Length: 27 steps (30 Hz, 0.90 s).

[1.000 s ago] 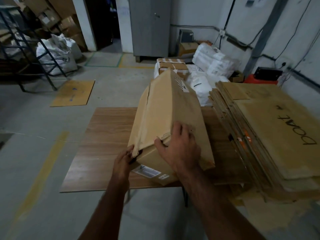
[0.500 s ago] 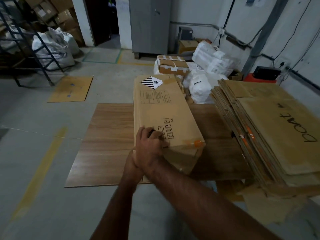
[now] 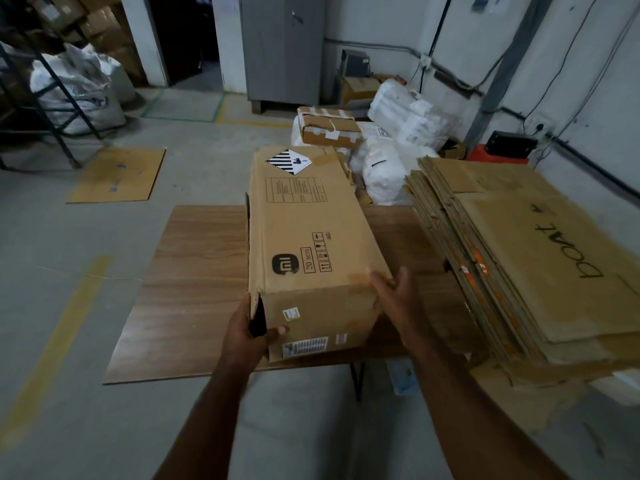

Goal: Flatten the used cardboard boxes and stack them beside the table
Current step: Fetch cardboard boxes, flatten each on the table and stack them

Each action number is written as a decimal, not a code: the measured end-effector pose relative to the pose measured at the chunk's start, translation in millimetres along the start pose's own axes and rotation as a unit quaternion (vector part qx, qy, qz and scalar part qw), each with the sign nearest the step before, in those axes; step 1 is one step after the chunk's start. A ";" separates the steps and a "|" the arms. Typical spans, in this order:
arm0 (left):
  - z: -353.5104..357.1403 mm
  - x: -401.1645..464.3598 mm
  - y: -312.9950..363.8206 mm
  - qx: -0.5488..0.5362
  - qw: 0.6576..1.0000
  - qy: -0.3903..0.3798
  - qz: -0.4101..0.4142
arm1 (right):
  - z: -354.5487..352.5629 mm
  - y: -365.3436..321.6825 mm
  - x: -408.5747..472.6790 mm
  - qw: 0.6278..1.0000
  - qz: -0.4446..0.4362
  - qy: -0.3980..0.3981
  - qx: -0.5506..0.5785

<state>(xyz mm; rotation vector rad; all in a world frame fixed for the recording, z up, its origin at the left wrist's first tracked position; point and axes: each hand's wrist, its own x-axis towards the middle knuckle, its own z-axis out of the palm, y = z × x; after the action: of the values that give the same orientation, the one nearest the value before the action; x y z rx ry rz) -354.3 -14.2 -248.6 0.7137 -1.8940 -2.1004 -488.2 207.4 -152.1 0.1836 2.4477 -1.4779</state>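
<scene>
My left hand [image 3: 247,329] grips the near-left corner of the Xiaomi carton [image 3: 308,244], thumb at the open seam. The carton lies on the wooden table [image 3: 194,271], long axis running away from me. My right hand [image 3: 393,292], fingers relaxed, touches its near-right corner; the flattened stack [image 3: 540,265] sits right.

Dim storeroom, concrete floor

A grey cabinet [image 3: 282,46] stands at the white back wall [image 3: 381,22] beside a dark doorway [image 3: 183,36]; cables run along the wall (right side), and yellow lines [image 3: 52,348] mark the grey floor [image 3: 86,237].
</scene>
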 end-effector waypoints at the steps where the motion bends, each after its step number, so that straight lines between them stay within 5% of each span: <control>1: 1.8 -0.1 -1.4 0.002 1.000 0.003 -0.011 | -5.3 7.5 -1.8 0.995 0.040 -0.056 0.072; 5: 15.7 -0.3 5.5 -0.021 0.999 -0.023 -0.043 | -3.0 28.4 -7.4 0.982 0.004 -0.126 0.142; 10: 26.2 -7.2 15.3 -0.089 0.993 -0.073 -0.025 | -2.3 16.5 -7.2 0.989 -0.082 -0.092 0.076; 12: 35.2 -9.5 8.4 -0.159 0.985 -0.048 -0.047 | -2.3 -3.1 -10.1 0.981 -0.184 -0.060 0.015; 15: 66.7 -18.2 -13.3 -0.258 0.960 -0.025 -0.109 | 7.3 -38.4 -16.5 0.916 -0.335 0.005 -0.220; 20: 106.4 -36.1 -43.0 -0.333 0.931 0.031 -0.146 | 41.9 -60.5 -33.4 0.812 -0.370 -0.014 -0.451; 27: 99.3 -24.9 -59.1 -0.316 0.939 0.020 -0.134 | 73.0 -35.2 -31.4 0.800 -0.377 -0.001 -0.468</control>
<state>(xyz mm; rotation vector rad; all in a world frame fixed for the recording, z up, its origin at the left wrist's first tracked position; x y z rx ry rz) -372.8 92.3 -296.5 0.8694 -1.0210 -2.6190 -454.7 127.6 -145.0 -1.0818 3.0530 -0.2104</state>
